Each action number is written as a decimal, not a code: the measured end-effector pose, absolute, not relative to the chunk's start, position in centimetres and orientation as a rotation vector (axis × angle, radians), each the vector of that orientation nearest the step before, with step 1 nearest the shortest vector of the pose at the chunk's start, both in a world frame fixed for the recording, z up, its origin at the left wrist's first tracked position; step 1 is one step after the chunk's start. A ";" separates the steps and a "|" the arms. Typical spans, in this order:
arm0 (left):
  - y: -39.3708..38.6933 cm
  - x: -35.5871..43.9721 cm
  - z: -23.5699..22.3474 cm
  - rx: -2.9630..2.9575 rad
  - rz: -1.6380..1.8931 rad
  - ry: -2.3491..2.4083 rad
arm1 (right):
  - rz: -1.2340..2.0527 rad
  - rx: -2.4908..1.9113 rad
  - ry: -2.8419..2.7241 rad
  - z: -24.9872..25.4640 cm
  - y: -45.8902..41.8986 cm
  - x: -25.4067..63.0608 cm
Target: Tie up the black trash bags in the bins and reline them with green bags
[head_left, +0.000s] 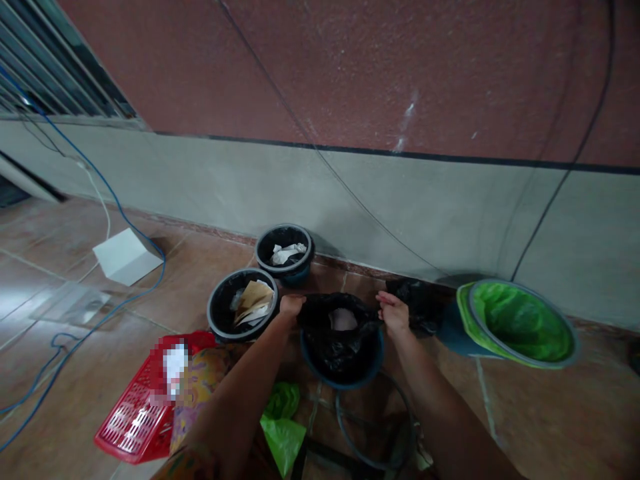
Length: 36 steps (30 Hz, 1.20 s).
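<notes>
**Left hand (293,305) and right hand (393,315) clamp a black bag (340,350) in a blue bin (374,360)**

The hands stand apart, on opposite sides of the bag's mouth, with the fingers closed on its gathered edge. The bag lines the blue bin and folds over its rim. The bin sits on the tile floor (425,433) between the forearms. Something pale (343,320) shows inside the bag, too dim to identify.

Clock directions run from the blue bin, with the wall at 12. Just past the right hand, at 2 o'clock, a second black bag (415,303) lies crumpled against the wall. At 10 o'clock, just beside the left hand, stands a black bin (219,321) holding brown paper (255,300). At 12 o'clock, a smaller black bin (261,253) holds white tissue (287,253).

Farther out at 3 o'clock, a bin with a green liner (520,323) tilts against the wall. A green plastic bag (283,427) lies at 7 o'clock, and a dark hose coil (373,427) at 6 o'clock. A patterned cloth (200,387) and a red basket (133,407) lie at 8 o'clock. At 9 o'clock, a blue cable (135,227) runs past a white box (127,257).
</notes>
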<state>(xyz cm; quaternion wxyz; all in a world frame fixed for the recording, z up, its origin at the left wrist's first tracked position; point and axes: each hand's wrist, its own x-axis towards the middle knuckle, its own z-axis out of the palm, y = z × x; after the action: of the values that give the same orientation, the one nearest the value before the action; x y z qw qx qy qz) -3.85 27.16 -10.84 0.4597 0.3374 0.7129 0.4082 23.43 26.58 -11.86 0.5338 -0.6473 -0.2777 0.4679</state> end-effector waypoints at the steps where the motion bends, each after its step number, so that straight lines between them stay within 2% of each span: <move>1: 27.3 -3.8 -10.7 0.814 1.018 1.771 | 1.130 -1.486 -0.687 -11.5 27.0 22.9; 4: 27.2 -3.9 -9.7 0.783 1.097 1.734 | 1.159 -1.297 -0.755 -9.5 27.3 21.5; 10: 25.3 -4.6 -5.7 0.591 1.402 1.372 | 1.139 -1.137 -0.756 -5.0 24.3 21.8; 16: 22.4 -4.7 -2.5 0.583 1.523 1.204 | 1.102 -1.094 -0.705 -4.1 20.4 23.6; 20: 21.2 -3.9 -1.0 0.742 1.457 1.209 | 1.035 -1.158 -0.696 -3.2 19.5 23.5; 27: 21.6 -0.5 2.0 1.135 1.063 1.217 | 1.121 -1.253 -1.196 0.6 20.9 20.1; 32: 22.0 0.0 2.7 1.174 1.071 1.157 | 1.285 -1.164 -1.252 1.6 22.4 18.8; 36: 22.5 -0.2 3.7 1.262 1.052 1.109 | 1.279 -1.240 -1.235 2.2 23.1 18.1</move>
<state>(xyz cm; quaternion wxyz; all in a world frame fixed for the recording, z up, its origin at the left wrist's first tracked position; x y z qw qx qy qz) -0.15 22.46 3.69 0.5476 0.5326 0.4682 0.4440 18.07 23.08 2.23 0.4679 -0.5055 -0.5034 0.5216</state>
